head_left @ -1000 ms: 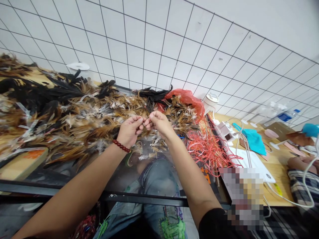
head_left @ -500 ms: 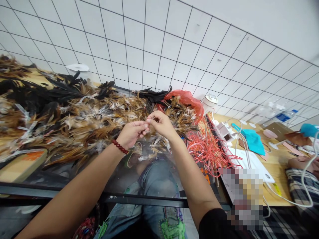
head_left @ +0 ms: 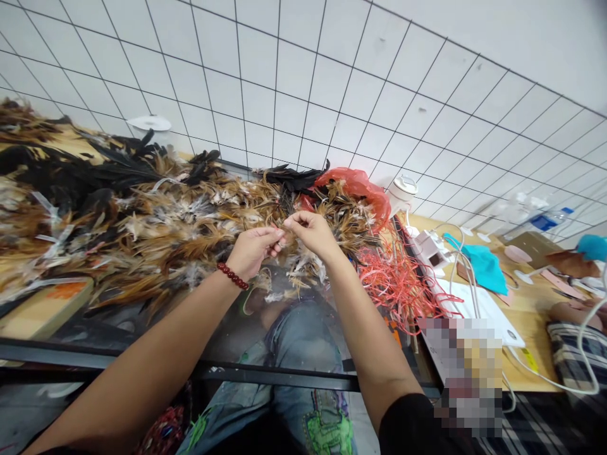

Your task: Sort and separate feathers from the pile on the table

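Observation:
My left hand (head_left: 253, 248), with a red bead bracelet (head_left: 232, 276) on its wrist, and my right hand (head_left: 310, 232) meet fingertip to fingertip over a glass tabletop (head_left: 142, 322). Both hands are pinched closed on something small between them that I cannot make out. They hover at the near edge of a big heap of brown, black and white feathers (head_left: 142, 221). A tangle of red bands (head_left: 398, 284) lies just right of my right forearm.
A red plastic bag (head_left: 358, 186) sits behind the feathers by the tiled wall. A white lidded cup (head_left: 401, 193), white cables (head_left: 462, 278), a teal cloth (head_left: 481, 265) and a wooden table (head_left: 526, 309) are at right. Another person's arm in a plaid sleeve (head_left: 576, 332) rests at far right.
Both hands have stayed together, shifting slightly up and to the right; the right hand's fingers rose a little over the left's fingertips.

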`<state>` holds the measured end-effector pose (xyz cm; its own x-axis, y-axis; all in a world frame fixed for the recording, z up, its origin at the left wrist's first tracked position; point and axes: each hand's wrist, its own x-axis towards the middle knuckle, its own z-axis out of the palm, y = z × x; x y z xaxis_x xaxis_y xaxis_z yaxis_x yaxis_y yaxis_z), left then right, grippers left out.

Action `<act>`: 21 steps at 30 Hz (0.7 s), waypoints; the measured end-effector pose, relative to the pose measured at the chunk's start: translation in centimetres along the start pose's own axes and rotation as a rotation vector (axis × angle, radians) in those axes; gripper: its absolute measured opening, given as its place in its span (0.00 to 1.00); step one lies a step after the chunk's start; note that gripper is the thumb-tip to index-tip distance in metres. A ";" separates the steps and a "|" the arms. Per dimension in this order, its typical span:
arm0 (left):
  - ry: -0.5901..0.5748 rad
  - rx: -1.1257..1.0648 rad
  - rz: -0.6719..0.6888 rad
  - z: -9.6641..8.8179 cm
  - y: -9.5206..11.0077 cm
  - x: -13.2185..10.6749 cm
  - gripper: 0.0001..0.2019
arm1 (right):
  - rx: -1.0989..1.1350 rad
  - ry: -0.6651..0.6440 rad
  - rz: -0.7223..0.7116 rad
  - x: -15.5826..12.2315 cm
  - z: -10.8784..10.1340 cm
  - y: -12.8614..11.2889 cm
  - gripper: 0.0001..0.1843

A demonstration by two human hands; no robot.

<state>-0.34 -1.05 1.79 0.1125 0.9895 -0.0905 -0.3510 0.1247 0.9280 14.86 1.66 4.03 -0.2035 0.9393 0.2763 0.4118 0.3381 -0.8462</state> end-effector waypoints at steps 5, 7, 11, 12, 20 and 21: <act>0.038 -0.019 0.076 -0.2 -0.1 0.3 0.14 | -0.068 -0.143 0.049 -0.1 -0.2 0.1 0.12; 0.047 -0.001 0.102 -0.2 -0.2 0.2 0.15 | -0.073 -0.159 0.065 -0.1 -0.2 0.2 0.11; 0.052 0.015 0.111 0.0 -0.2 0.1 0.15 | -0.072 -0.132 0.063 -0.2 0.1 -0.1 0.09; 0.054 0.011 0.107 -0.1 -0.2 0.2 0.16 | -0.072 -0.113 0.053 -0.3 0.1 -0.2 0.09; 0.049 -0.134 -0.020 -0.5 0.0 0.5 0.14 | -0.152 -0.140 -0.008 -0.9 -0.9 -1.6 0.06; 0.045 -0.144 -0.032 -0.5 0.1 0.5 0.13 | -0.146 -0.159 -0.010 -0.9 -1.0 -1.5 0.05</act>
<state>-0.77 -0.54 1.66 0.0852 0.9868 -0.1377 -0.4784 0.1618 0.8631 15.32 0.33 5.52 -0.3407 0.9188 0.1992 0.5311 0.3629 -0.7657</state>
